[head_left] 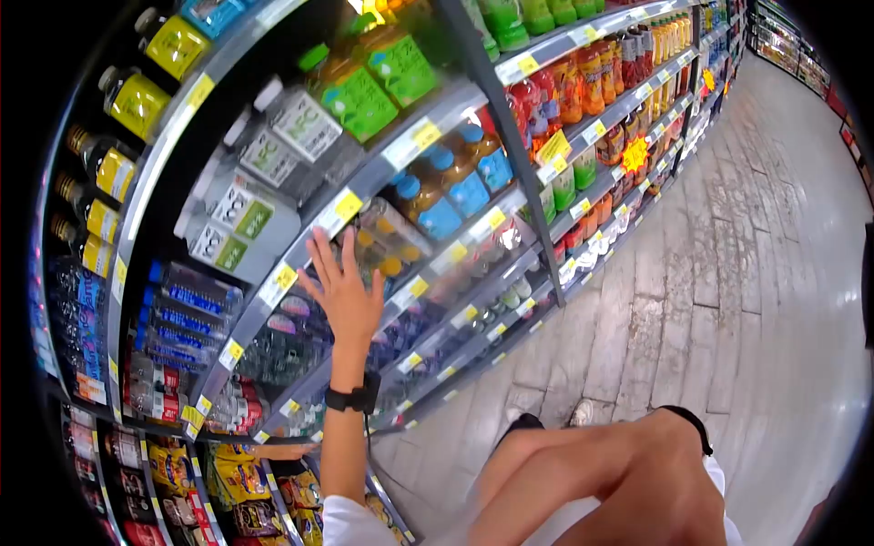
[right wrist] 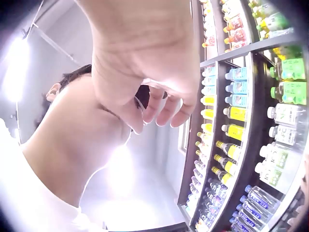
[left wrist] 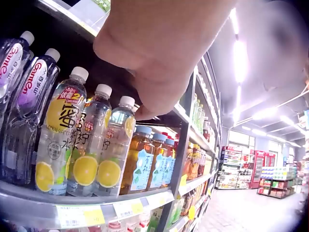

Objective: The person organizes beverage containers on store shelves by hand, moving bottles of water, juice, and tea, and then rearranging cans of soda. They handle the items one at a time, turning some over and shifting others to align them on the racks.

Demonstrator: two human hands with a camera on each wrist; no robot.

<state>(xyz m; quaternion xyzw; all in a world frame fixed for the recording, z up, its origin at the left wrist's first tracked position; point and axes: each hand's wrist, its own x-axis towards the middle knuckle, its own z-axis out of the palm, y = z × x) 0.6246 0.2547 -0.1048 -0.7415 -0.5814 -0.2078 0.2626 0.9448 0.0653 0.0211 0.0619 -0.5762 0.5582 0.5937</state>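
Observation:
My left hand (head_left: 344, 296) is raised at the drink shelf, its fingers spread and straight. Its fingertips overlap a shelf edge (head_left: 305, 246) with price tags. Below that hand in the left wrist view stand clear lemon-water bottles (left wrist: 108, 150) with white caps. Purple-labelled water bottles (left wrist: 34, 96) are left of them, and amber bottles with blue labels (left wrist: 140, 162) are to the right. In the right wrist view my right hand (right wrist: 149, 72) hangs near the neck, fingers loosely bent, with nothing seen gripped. A dark shape behind its fingers is mostly hidden.
Tall shelves of bottled drinks (head_left: 601, 82) run along the left of the aisle. Bagged snacks (head_left: 241, 482) fill the racks low down. Worn grey floor (head_left: 674, 291) stretches to the right. Farther off are a low display (left wrist: 277, 186) and red-framed coolers (left wrist: 263, 164).

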